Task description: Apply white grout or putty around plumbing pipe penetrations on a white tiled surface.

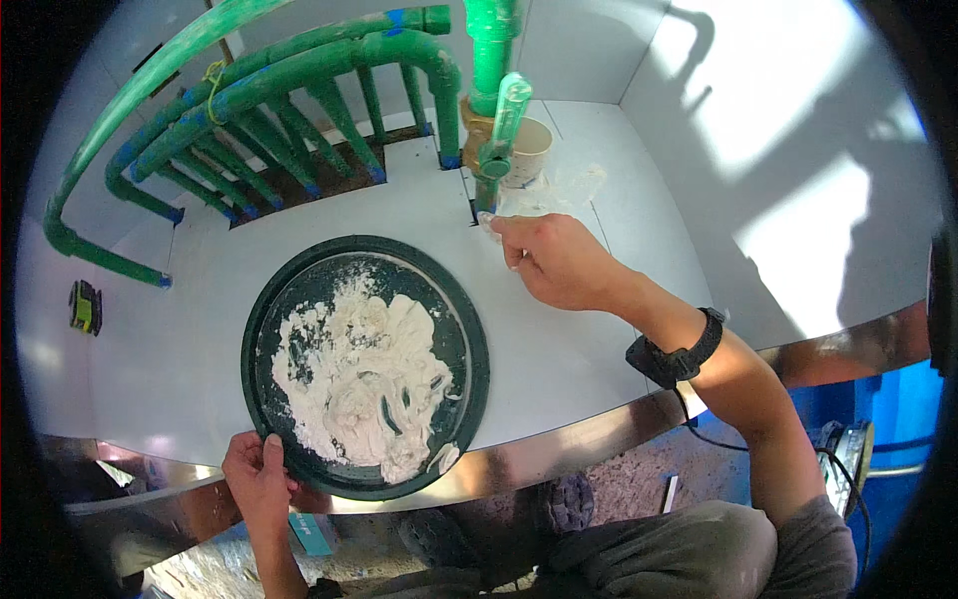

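My left hand (pixel 257 474) grips the lower-left rim of a round dark green tray (pixel 477 359). In the tray lies a spread of white paste and powder (pixel 369 389). My right hand (pixel 549 262) has its fingers curled, with the index fingertip at the foot of a vertical green pipe (pixel 488 198), above the tray's upper right. Some white material shows at that fingertip; whether anything is pinched there I cannot make out. A valve with a green handle (pixel 513 105) sits higher on that pipe. A black strapped device (pixel 664 354) is on my right wrist.
A bank of bent green pipes (pixel 339 65) enters the white ledge (pixel 150 359) at the back left. A beige cup (pixel 529 150) stands behind the valve. A green-and-black tool (pixel 86 306) lies at far left. Below the metal edge (pixel 539 449) are my legs and a blue container (pixel 888 399).
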Demonstrator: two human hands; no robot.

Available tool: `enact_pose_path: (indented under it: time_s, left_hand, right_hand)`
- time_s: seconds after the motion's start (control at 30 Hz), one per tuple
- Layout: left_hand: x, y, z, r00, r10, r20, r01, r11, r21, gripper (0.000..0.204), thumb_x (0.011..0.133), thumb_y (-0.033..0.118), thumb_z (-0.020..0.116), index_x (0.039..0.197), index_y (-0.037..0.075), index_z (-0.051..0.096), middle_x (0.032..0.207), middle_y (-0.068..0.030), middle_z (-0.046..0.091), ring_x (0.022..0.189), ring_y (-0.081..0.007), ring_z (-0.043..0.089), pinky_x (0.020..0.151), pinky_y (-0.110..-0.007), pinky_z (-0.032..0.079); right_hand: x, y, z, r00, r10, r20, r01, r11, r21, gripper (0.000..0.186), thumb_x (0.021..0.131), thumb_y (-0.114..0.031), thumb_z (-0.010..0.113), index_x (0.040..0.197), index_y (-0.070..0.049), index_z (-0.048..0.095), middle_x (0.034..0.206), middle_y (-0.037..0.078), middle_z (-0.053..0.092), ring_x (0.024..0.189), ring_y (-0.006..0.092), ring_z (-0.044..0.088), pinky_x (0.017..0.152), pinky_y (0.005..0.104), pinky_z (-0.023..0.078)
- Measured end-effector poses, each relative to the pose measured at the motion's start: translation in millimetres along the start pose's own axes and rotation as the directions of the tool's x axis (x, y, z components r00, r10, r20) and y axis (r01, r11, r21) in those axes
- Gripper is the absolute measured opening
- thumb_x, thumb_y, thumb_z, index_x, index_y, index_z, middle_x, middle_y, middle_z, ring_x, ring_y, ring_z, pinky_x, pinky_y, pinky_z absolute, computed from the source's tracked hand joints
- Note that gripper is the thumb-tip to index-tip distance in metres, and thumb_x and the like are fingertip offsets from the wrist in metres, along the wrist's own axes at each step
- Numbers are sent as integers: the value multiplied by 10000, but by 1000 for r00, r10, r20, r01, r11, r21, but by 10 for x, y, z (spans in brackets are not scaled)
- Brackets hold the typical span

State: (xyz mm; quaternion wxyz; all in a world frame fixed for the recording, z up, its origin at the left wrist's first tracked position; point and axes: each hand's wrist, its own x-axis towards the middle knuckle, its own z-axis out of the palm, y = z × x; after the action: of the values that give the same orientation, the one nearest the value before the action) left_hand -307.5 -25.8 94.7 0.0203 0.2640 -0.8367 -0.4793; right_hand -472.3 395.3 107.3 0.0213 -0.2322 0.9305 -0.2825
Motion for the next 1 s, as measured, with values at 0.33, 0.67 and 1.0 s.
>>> enact_pose_path:
  time_s: [0.33, 0.67, 1.0]
  left_hand:
    - [-6, -24, -28, 1000, 9, 21, -9, 1000, -23, 166, 987, 126, 645, 991, -24, 572, 707, -30, 570, 461, -67, 486, 401, -232, 422]
    - [-32, -2, -39, 999, 22, 29, -21, 999, -38, 144, 993, 108, 633, 975, -11, 555, 674, -11, 552, 466, -55, 492, 400, -227, 411]
    - [5, -32, -2, 999, 26, 32, -25, 999, -41, 137, 988, 93, 634, 980, -18, 555, 665, -11, 552, 458, -58, 494, 393, -227, 408]
  right_hand:
    - [213, -179, 116, 943, -148, 297, 325, 589, -740, 134, 857, -110, 584, 809, 2, 641, 1436, 217, 572, 565, 265, 685, 538, 408, 540]
    - [-59, -260, -55, 983, -65, 172, 150, 825, -545, 108, 772, -34, 604, 871, 5, 624, 1283, 215, 663, 721, 366, 688, 640, 450, 555]
    - [-197, -381, 226, 990, 28, 142, 58, 822, -566, 181, 762, -84, 623, 915, 12, 633, 1314, 366, 583, 756, 368, 727, 691, 450, 590]
